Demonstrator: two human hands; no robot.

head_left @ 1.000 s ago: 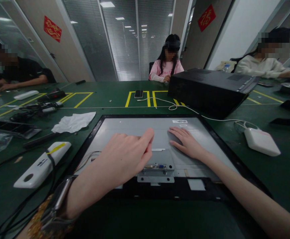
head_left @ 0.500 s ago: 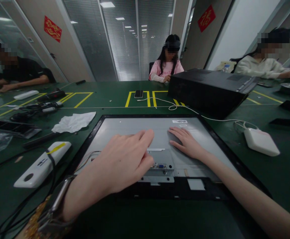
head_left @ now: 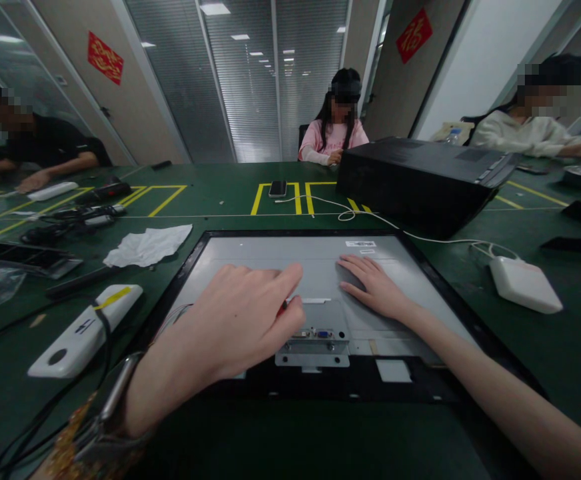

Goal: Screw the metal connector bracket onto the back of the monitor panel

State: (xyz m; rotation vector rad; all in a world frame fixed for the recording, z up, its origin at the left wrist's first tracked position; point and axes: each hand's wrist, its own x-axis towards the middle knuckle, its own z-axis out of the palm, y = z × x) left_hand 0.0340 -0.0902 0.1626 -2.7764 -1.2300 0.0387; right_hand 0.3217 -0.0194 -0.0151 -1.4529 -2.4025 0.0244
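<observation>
A flat panel (head_left: 270,250) with a grey metal back and a black frame lies on the green table. My left hand (head_left: 250,310), with a watch on its wrist, is over the panel's left half. Its fingers are closed round a small dark and red thing that I cannot make out, mostly hidden by the hand. Just right of these fingers is a metal bracket (head_left: 340,360) with a blue port. My right hand (head_left: 373,287) rests flat on the panel's right half, fingers spread, holding nothing.
Left of the panel are a white device (head_left: 85,330) with black cables and a crumpled white tissue (head_left: 148,245). Behind it stand a phone (head_left: 278,189) and a large black case (head_left: 415,180). A white adapter (head_left: 525,285) lies right. Three people sit around the table.
My left hand has shifted slightly left, uncovering more of the bracket and a bit of the dark and red thing. My right hand is still. At far left, a person's hand has moved.
</observation>
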